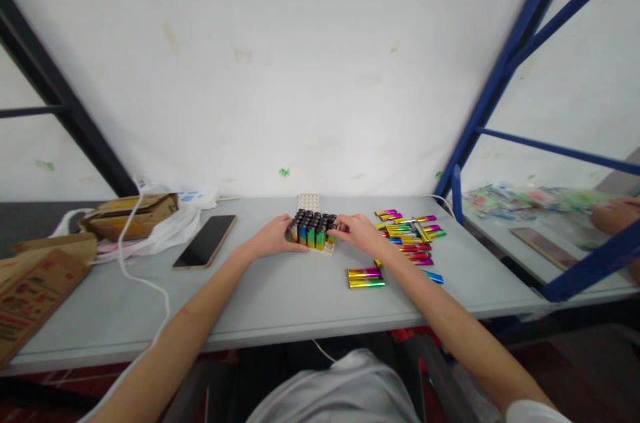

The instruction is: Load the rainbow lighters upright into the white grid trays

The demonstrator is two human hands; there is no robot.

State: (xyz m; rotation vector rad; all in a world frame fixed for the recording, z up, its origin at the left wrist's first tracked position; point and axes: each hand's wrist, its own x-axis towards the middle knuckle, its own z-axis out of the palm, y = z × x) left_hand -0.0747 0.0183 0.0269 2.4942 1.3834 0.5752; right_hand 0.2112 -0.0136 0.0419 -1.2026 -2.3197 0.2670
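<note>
A block of several lighters (311,234) with black tops and shiny rainbow bodies stands upright, packed in rows, on a white perforated tray (309,202). The tray shows behind the block and at its front right corner. My left hand (275,236) wraps the block's left side, thumb along the front and fingers behind. At the right front edge, my right hand (356,231) is closed with thumb and fingers pinched on a lighter at the end of a row; the fingers partly hide it. Two shiny flat pieces (366,278), yellow with pink and green, lie together below my right hand.
A pile of shiny coloured pieces (413,236) lies right of my right forearm. Left are a phone (206,242), a white cable (145,280), a plastic bag and cardboard boxes (131,216). A blue metal frame (493,100) stands right, with another person's hand (614,215) beyond.
</note>
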